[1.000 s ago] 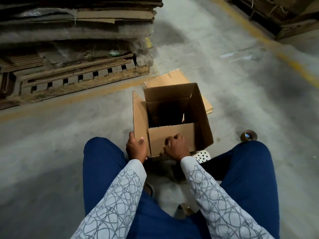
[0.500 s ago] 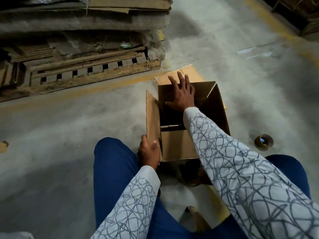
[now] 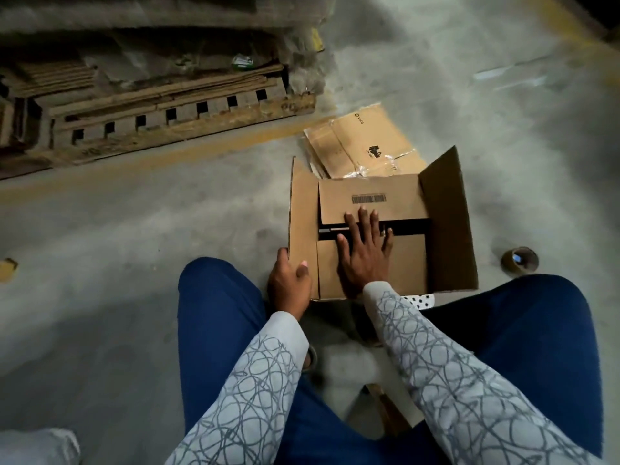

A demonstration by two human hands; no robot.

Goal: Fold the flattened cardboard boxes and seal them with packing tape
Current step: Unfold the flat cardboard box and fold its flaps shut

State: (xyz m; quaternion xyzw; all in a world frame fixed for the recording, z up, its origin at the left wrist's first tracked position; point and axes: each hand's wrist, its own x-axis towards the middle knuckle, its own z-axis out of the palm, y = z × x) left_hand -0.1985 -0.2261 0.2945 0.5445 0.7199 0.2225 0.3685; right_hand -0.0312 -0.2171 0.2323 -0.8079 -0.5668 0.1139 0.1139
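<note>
While the cardboard box [image 3: 402, 273] sits on the concrete floor [image 3: 167, 229] between the person's knees [image 3: 218, 297], its two inner flaps are folded down with a dark gap between them. The right hand [image 3: 365, 260] lies flat across that gap, fingers straight and spread, palm on the near flap [image 3: 406, 283] and fingertips on the far flap [image 3: 369, 196]. The left hand [image 3: 290, 286] grips the near edge of the upright left flap [image 3: 302, 223], thumb inside, both forearms reaching forward; the right flap [image 3: 449, 223] stands open, flattened boxes [image 3: 365, 142] lie just behind, a tape roll [image 3: 519, 260] rests to the right, and a loaded pallet [image 3: 167, 119] stands far left.
</note>
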